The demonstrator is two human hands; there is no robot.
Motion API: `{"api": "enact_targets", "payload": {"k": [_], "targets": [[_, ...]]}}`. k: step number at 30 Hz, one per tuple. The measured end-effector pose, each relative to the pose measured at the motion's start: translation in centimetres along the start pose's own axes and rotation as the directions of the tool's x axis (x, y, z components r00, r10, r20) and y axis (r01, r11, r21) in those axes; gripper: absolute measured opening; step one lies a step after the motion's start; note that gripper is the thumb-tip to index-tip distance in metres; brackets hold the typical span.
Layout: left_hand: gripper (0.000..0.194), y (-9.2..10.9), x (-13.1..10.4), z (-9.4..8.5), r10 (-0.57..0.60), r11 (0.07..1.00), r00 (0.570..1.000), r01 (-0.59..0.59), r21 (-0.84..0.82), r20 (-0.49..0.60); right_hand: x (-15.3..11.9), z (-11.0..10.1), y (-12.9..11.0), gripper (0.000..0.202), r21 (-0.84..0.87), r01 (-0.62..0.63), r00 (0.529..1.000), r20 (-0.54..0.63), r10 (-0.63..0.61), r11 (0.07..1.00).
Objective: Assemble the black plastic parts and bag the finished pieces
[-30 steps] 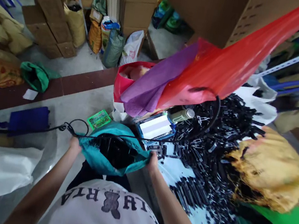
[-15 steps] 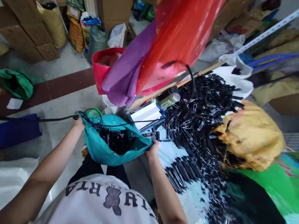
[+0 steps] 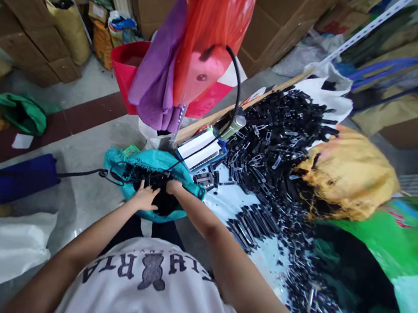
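Note:
A teal woven sack (image 3: pixel 163 159) stands with its mouth open in front of my body, dark parts inside it. My left hand (image 3: pixel 145 198) reaches over the near rim, fingers spread on or just above the dark contents. Beside it, my right hand (image 3: pixel 174 187) is lowered into the sack; its fingers are hidden among the black parts, so whether it grips any cannot be seen. A black cable (image 3: pixel 84 173) runs in from the left and loops at the sack's left rim.
Right of the sack, a table carries a heap of black pieces (image 3: pixel 274 130), a blue tray (image 3: pixel 202 150) and a yellow sack (image 3: pixel 351 176). Red and purple bags (image 3: pixel 220 23) hang ahead. A blue dustpan (image 3: pixel 29 179) lies on the floor at left, near cardboard boxes (image 3: pixel 32 33).
Both hands have let go of the teal sack's rim at its two sides and moved inward, into its mouth. The view has shifted slightly, and the hanging bags appear further left.

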State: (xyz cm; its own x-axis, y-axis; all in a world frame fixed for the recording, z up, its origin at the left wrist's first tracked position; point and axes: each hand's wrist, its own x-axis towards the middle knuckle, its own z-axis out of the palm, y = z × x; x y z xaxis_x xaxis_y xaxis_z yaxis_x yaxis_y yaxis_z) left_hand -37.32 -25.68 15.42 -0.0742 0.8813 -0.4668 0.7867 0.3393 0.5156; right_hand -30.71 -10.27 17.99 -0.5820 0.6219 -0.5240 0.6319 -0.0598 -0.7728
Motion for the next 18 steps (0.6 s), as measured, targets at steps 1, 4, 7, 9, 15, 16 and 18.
{"api": "enact_targets", "payload": {"k": [1,4,7,9,15,16,18], "targets": [[0.077,0.1,-0.3,0.6,0.002,0.998,0.997,-0.006,0.060,0.080,0.7,-0.3,-0.8,0.029,-0.027,0.016,1.000,-0.006,-0.016,1.000],[0.080,-0.2,-3.0,2.2,0.093,0.986,0.982,-0.113,0.123,0.163,2.5,-2.8,-3.4,0.050,-0.270,0.209,0.969,-0.074,-0.236,0.940],[0.039,-0.6,-6.4,3.5,0.248,0.929,0.950,-0.289,0.233,0.188,2.4,-5.7,-4.6,0.058,-0.520,0.284,0.845,-0.260,-0.466,0.806],[0.020,-0.7,-7.7,3.7,0.290,0.906,0.939,-0.332,0.263,0.188,0.7,-6.4,-3.6,0.053,-0.549,0.215,0.800,-0.376,-0.468,0.808],[0.026,2.6,-9.0,1.8,0.364,0.879,0.925,-0.380,0.287,0.107,-8.2,-6.1,6.6,0.038,-0.505,0.051,0.857,-0.422,-0.297,0.862],[0.028,3.7,-9.1,1.6,0.383,0.882,0.921,-0.387,0.269,0.071,-9.5,-6.8,8.7,0.037,-0.487,0.004,0.871,-0.428,-0.243,0.874],[0.031,6.4,-9.4,1.8,0.419,0.895,0.908,-0.413,0.169,0.000,-11.6,-9.5,12.8,0.036,-0.438,-0.101,0.865,-0.482,-0.138,0.893]]}}
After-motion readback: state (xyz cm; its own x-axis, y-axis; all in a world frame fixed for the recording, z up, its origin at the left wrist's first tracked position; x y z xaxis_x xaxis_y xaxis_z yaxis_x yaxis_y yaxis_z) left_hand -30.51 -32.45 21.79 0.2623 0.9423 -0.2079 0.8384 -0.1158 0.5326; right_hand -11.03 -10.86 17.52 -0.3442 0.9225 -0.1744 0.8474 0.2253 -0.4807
